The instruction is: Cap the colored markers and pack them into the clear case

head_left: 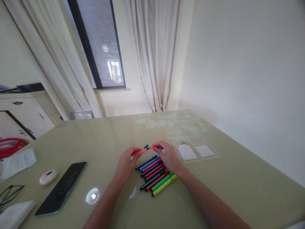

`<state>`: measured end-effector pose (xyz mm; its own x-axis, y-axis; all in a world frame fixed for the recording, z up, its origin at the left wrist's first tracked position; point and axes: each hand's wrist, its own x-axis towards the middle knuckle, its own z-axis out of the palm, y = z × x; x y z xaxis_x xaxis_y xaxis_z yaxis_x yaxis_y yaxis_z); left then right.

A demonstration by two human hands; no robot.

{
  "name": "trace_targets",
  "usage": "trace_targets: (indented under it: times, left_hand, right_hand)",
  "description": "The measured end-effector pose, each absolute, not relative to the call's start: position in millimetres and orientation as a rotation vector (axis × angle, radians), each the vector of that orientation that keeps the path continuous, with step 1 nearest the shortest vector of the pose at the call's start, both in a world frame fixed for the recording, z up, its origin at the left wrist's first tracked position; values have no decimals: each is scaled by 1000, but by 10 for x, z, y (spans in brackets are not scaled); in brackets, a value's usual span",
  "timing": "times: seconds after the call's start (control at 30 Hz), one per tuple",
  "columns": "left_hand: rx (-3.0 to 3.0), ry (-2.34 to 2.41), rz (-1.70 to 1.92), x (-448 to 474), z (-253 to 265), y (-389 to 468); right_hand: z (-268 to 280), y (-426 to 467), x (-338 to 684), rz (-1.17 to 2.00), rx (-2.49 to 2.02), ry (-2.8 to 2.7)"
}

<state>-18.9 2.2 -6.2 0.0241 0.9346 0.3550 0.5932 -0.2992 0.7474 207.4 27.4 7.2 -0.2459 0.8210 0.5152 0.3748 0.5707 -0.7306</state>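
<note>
Between my two hands is an orange marker point(140, 152) with its cap off. My left hand point(126, 163) is closed round the barrel, and the dark tip end points right. Pinched in the fingers of my right hand point(169, 156) is the orange cap point(153, 147), just right of the tip. Below the hands a row of several markers lies side by side on the table, among them a yellow-green marker point(164, 185), a green marker point(162, 181) and a dark blue one point(145, 162). Part of a blue marker point(146, 146) shows behind the orange one.
An opened clear plastic case point(216, 156) with white cards lies right of my hands. On the left of the table point(95, 140) are a black phone point(61, 188), a white round case point(48, 177), glasses point(10, 193) and a white object point(16, 214). A wall borders the right side.
</note>
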Motion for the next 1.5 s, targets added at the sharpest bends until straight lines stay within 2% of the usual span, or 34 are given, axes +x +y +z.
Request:
trace_targets:
  times: [0.67,0.9,1.03,1.27,1.5]
  left_hand:
    - [1865,1491,1137,-107,-58,-35]
    - [2090,1578,1120,-131,-252,45]
    - [2159,1696,930,-148,-376,34]
    - [2280,1549,759,-9,-301,-70]
    - [2393,1643,639,99,-321,-137]
  right_hand:
    - [127,225,2075,792,-1026,-1850]
    - [1,324,2063,663,-1085,-1924]
    - [-116,378,2078,570,-1189,-1994]
    - [-173,470,2162,514,-1322,-1928]
    - [-169,463,2131,626,-1414,-1896]
